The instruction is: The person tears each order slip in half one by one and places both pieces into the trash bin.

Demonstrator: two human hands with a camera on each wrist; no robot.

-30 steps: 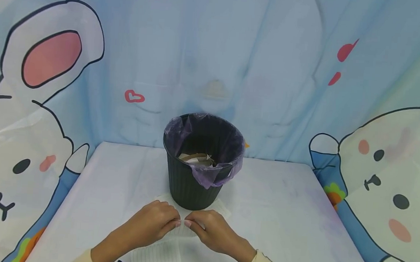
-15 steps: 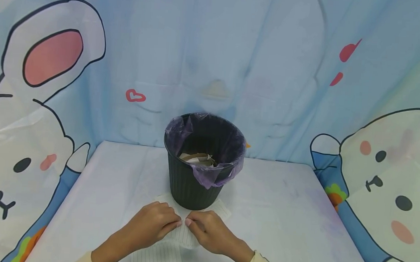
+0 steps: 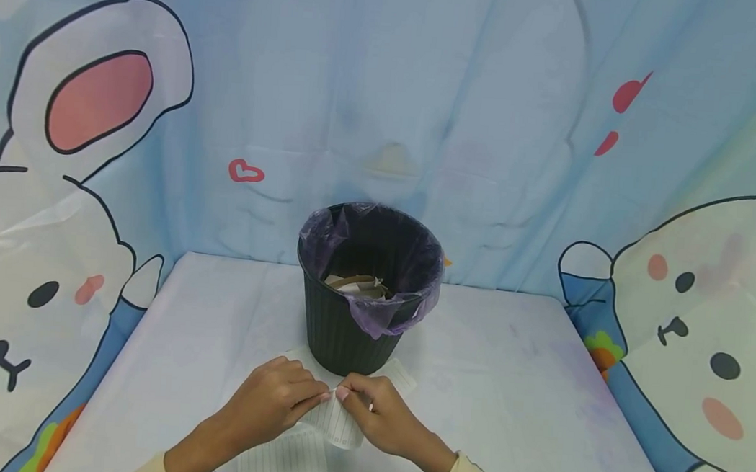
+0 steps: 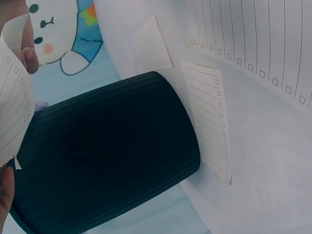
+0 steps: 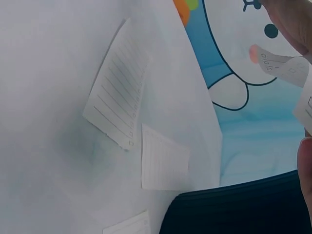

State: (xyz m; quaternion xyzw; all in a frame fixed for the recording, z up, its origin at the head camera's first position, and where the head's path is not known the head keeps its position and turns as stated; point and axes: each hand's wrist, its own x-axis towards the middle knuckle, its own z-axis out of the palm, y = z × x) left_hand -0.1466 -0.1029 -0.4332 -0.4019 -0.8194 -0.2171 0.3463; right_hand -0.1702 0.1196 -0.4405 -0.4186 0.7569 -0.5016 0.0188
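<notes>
Close together in front of the bin, my left hand (image 3: 277,396) and right hand (image 3: 376,413) pinch the top edge of a lined paper piece (image 3: 337,427) between thumbs and fingers. The paper hangs below the fingertips, with small printed boxes along one edge. In the left wrist view, the held paper (image 4: 13,102) bends in a curve and has a small notch at its edge by the fingers. The right wrist view catches part of the held paper (image 5: 306,100) at its right side, with a curled strip.
A black trash bin (image 3: 352,335) with a purple liner (image 3: 382,314) stands just beyond the hands, paper scraps (image 3: 358,287) inside. One lined sheet (image 3: 282,461) lies near the front of the white table (image 3: 504,402). More paper pieces (image 3: 398,376) lie around the bin's base.
The right hand has risen slightly, and the fingertips have tilted apart at the paper's edge. More of the held paper now shows hanging below the hands. The loose sheets stay put.
</notes>
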